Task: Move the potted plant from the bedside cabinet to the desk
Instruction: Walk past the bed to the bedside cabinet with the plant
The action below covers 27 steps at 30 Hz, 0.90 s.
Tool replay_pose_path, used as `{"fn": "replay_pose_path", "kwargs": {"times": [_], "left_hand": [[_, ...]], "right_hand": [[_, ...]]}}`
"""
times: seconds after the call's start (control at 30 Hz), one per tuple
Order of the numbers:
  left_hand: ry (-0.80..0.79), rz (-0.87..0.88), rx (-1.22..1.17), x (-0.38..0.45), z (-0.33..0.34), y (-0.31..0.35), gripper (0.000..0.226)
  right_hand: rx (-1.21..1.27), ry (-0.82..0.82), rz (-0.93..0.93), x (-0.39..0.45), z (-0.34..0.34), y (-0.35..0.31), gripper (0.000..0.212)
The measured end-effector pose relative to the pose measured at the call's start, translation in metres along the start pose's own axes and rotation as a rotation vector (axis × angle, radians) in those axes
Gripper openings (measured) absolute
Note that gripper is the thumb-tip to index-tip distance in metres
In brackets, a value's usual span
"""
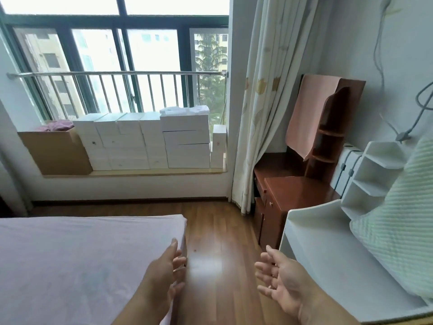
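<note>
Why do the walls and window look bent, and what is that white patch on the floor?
In the head view, the wide-angle lens bows the window frame and the curtain near the edges; daylight from the window overexposes the sky and throws a soft white glare on the wooden floor between the left hand and the right hand; the whole picture is slightly soft.
</note>
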State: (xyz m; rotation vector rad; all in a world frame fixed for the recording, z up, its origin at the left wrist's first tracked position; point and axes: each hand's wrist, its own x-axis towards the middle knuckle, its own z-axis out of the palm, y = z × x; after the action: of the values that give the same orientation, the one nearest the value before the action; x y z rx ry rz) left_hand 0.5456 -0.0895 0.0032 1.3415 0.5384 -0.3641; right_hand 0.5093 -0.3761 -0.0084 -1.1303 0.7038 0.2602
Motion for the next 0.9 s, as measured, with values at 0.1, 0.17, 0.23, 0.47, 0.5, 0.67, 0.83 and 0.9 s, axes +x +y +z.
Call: {"fn": "replay_pose_path", "kwargs": {"times": [0.1,0.17,0.23,0.47,0.5,0.67,0.83,0.9], "left_hand": [[-0.028,0.085,0.067,0.055,0.034,0.036,0.056],[-0.058,0.081,0.112,0.100,0.062,0.051,0.066],[-0.099,-0.003,0.179,0.142,0.084,0.060,0.075],[0.083,-0.167,0.223,0.290,0.124,0.087,0.067],[0.106,-0.172,0.202,0.302,0.131,0.090,0.063],[0.069,-0.270,0.156,0.357,0.145,0.088,0.056],[0.109,-0.427,0.163,0.415,0.131,0.081,0.042],[0.140,-0.449,0.189,0.447,0.125,0.082,0.044]], "right_hand": [[0.004,0.053,-0.072,0.050,-0.002,-0.039,0.040],[-0.060,0.066,-0.105,0.090,-0.003,-0.062,0.046],[-0.116,0.059,-0.069,0.129,-0.007,-0.082,0.057],[-0.167,0.149,0.043,0.289,-0.022,-0.154,0.063],[-0.171,0.125,0.077,0.305,-0.018,-0.158,0.062],[-0.291,0.013,0.214,0.371,0.017,-0.179,0.054],[-0.373,0.009,0.308,0.444,0.053,-0.194,0.047],[-0.402,0.023,0.318,0.478,0.068,-0.204,0.047]]}}
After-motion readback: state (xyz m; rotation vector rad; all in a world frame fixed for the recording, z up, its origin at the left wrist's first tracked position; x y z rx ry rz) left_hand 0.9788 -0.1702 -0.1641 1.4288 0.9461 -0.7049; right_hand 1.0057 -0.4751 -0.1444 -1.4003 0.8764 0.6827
